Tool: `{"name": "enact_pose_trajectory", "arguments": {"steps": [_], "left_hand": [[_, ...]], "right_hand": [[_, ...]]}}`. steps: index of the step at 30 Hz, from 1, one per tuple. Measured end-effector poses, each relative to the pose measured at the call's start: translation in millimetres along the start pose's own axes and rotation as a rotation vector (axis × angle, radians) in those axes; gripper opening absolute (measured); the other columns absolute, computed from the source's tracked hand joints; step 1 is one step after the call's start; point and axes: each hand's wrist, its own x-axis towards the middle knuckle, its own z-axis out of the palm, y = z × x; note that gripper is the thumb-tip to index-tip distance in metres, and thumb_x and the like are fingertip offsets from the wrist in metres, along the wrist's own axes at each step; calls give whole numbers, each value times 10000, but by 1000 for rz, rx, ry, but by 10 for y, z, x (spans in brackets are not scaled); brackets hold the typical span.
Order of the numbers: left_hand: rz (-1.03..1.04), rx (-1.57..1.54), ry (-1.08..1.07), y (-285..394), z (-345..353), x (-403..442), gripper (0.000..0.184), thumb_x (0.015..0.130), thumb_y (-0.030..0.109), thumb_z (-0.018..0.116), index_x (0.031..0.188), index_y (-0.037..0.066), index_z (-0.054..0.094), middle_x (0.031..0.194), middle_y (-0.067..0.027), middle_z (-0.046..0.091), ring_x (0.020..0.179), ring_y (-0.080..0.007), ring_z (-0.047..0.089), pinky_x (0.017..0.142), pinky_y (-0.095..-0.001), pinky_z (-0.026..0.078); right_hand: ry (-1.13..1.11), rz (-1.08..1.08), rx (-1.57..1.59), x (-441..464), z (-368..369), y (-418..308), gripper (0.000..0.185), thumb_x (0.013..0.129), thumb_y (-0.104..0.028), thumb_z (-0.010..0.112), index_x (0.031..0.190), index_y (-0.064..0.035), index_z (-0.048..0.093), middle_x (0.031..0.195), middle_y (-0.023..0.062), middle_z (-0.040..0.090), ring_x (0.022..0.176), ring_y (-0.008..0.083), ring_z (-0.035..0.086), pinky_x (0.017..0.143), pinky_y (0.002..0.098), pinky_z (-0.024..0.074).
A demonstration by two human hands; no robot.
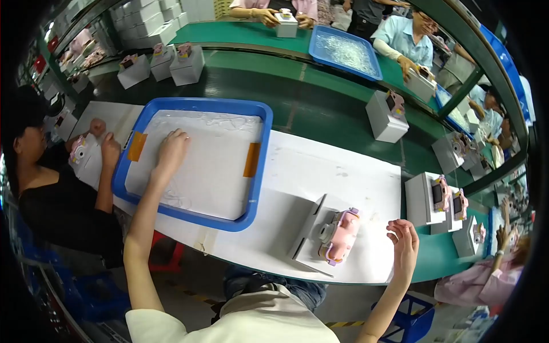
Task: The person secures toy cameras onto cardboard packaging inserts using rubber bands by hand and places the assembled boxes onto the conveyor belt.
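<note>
My left hand [173, 150] reaches into a blue-rimmed tray [264, 154], its fingers bent together near the tray's floor. Whatever they may pinch is too small to make out. Thin clear strands [229, 121] lie along the tray's far side, and a few more lie at its near left. My right hand [405, 237] hovers over the right end of the white worktop, fingers loosely curled and apart, with nothing visible in them. Between my hands, a pink toy camera [343, 235] with purple and orange trim sits on a white box [311, 228], apart from both.
A co-worker [63, 188] sits close on my left, hands by another toy camera [79, 150]. Beyond the worktop runs a green conveyor [240, 71] bearing white boxes [386, 119] topped with toy cameras. Across it stand people and another blue tray [346, 52].
</note>
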Motion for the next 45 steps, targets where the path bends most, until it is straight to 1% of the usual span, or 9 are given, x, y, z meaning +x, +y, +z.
{"name": "enact_pose_trajectory", "arguments": {"steps": [1,3,4,21,26,32,37,41,45], "left_hand": [[-24,-118,23,144,-103,0,199,851,44,380,862,-23,567,871,-129,549,809,-253,535,731,-316,439],[-83,12,-431,-403,219,270,473,832,277,542,1247,113,384,1284,-143,364,1097,-369,405,904,-439,356],[52,-21,-155,-98,24,142,278,890,282,410,947,45,543,928,-172,565,817,-282,547,767,-360,427],[212,-730,-152,1756,-860,-265,149,822,15,401,816,-18,545,829,-122,543,731,-213,517,675,-284,423],[629,-510,-119,2443,-1217,-793,72,711,-66,502,750,-8,518,809,-77,539,603,-187,487,569,-278,406],[626,-612,-230,2491,-1318,-984,21,743,-24,519,759,-11,525,839,-82,545,650,-182,513,582,-260,419],[550,-1131,-255,2520,-1169,-1091,124,837,85,473,791,-11,537,860,-101,552,710,-186,535,649,-259,445],[312,-1645,-315,2492,-1015,-1174,246,900,176,386,796,6,530,848,-115,546,758,-197,542,730,-286,452],[-29,-2154,-537,2470,-859,-1152,258,905,171,346,769,24,509,808,-108,536,745,-198,539,755,-308,448]], "right_hand": [[32,-7,-8,-62,-32,-30,238,888,-214,456,958,-10,557,872,110,596,796,163,566,711,252,423],[75,-23,-32,-102,-23,-112,229,886,-199,452,935,-8,567,869,115,602,803,168,570,708,252,424],[127,-27,-51,-132,1,-152,229,886,-199,452,935,-8,567,869,115,602,803,168,570,708,252,424],[-170,-421,-368,-414,494,-514,211,768,-42,538,972,5,567,964,112,567,867,200,523,761,281,421],[-306,-605,-534,-477,1190,-711,240,756,-31,553,993,8,560,989,106,539,843,194,505,723,277,422],[-376,-613,-514,-567,1215,-588,259,695,34,589,953,18,567,913,123,545,742,186,491,670,256,415],[-481,-446,-125,-543,1098,-586,149,741,30,529,881,2,569,847,108,546,679,179,489,680,249,412],[-290,-172,328,-578,1174,-514,69,798,-4,469,795,1,538,693,75,533,636,159,463,693,242,397],[-460,28,858,-589,1098,-505,92,809,-41,455,750,-23,523,605,55,503,613,146,453,698,220,376]]}}
